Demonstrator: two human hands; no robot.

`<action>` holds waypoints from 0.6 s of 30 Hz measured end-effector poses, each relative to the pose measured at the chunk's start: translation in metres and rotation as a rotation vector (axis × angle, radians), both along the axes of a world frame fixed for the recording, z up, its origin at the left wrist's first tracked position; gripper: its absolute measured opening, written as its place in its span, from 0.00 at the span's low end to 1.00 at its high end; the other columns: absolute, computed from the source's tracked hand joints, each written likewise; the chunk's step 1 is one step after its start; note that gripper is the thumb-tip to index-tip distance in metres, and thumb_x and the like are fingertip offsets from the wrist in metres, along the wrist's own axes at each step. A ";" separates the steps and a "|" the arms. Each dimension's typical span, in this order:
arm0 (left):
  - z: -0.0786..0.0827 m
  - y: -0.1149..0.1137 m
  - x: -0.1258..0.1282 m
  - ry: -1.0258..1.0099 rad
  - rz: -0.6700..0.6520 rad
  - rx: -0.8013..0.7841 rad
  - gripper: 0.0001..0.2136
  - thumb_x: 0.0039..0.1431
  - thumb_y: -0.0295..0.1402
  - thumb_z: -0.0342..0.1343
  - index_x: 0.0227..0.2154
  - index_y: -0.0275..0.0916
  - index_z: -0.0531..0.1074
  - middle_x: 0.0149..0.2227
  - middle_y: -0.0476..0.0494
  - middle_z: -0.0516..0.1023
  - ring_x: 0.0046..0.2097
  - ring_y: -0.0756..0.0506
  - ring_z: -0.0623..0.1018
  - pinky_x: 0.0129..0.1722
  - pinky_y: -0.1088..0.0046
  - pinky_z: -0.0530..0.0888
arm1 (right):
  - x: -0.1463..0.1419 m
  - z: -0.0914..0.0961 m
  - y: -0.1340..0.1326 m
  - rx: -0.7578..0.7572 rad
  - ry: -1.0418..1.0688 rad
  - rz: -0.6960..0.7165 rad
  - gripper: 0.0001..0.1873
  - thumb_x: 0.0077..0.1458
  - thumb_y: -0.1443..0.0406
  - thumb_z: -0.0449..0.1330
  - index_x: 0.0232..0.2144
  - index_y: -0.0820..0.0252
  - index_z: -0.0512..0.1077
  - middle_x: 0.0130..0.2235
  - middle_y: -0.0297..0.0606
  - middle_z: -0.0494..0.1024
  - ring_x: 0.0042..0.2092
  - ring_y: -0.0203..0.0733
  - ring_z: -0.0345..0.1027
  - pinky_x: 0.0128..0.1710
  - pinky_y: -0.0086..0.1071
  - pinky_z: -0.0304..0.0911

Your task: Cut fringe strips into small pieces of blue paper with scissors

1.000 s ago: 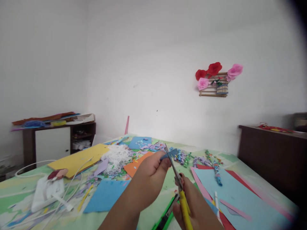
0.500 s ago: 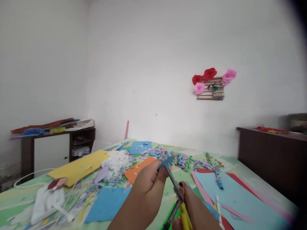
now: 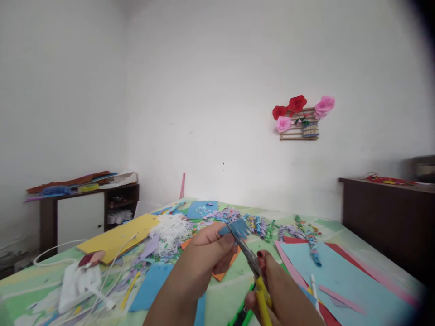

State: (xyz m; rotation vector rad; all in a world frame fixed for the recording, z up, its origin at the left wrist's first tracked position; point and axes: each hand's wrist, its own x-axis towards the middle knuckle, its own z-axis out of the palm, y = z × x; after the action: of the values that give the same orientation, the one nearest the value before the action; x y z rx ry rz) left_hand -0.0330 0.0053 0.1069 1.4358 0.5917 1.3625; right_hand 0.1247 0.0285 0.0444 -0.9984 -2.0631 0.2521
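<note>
My left hand (image 3: 212, 246) pinches a small piece of blue paper (image 3: 240, 227), whose far edge is cut into a fringe. In my right hand (image 3: 277, 290) is a pair of scissors (image 3: 253, 262) with yellow handles. The blades point up and to the left and lie across the blue paper close to my left fingertips; they look nearly closed. A green and black box cutter (image 3: 243, 313) lies on the table below the scissors, partly hidden by my right hand. Under my left arm, blue sheets (image 3: 149, 287) are partly covered.
White shredded string (image 3: 171, 231) is heaped beside a yellow sheet (image 3: 118, 240). Curled paper strips (image 3: 261, 226) lie along the back. Light blue sheets (image 3: 340, 271) and a white pen (image 3: 314, 287) are at right. A white power strip (image 3: 79, 287) with cables sits at left.
The scissor blades have closed further across the fringed blue paper, and the paper now shows more of its face. My view has shifted slightly to the left.
</note>
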 end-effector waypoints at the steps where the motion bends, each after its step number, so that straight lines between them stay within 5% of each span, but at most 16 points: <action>1: 0.000 0.000 0.000 -0.031 -0.037 -0.023 0.15 0.45 0.41 0.56 0.17 0.36 0.61 0.11 0.58 0.53 0.15 0.58 0.51 0.14 0.80 0.46 | 0.000 0.001 -0.001 -0.004 -0.007 -0.020 0.20 0.44 0.61 0.54 0.41 0.64 0.60 0.39 0.49 0.71 0.41 0.50 0.66 0.37 0.35 0.62; 10: 0.003 0.003 -0.003 -0.189 -0.322 -0.193 0.09 0.43 0.33 0.56 0.16 0.34 0.67 0.07 0.57 0.55 0.10 0.59 0.51 0.09 0.84 0.49 | 0.000 0.000 0.005 -0.047 0.014 0.003 0.19 0.43 0.62 0.50 0.40 0.61 0.57 0.23 0.34 0.69 0.23 0.43 0.66 0.25 0.33 0.61; 18: 0.003 0.007 0.001 -0.030 -0.018 -0.128 0.09 0.44 0.34 0.51 0.14 0.35 0.64 0.07 0.54 0.58 0.11 0.56 0.56 0.12 0.81 0.52 | 0.001 0.003 0.008 -0.103 0.076 0.101 0.14 0.45 0.65 0.51 0.38 0.57 0.61 0.29 0.35 0.73 0.27 0.40 0.69 0.27 0.29 0.63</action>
State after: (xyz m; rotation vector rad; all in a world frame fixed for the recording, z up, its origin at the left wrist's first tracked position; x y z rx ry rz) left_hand -0.0321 0.0124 0.1094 1.3133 0.6337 1.3062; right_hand 0.1260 0.0370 0.0475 -0.9325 -2.0500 0.4457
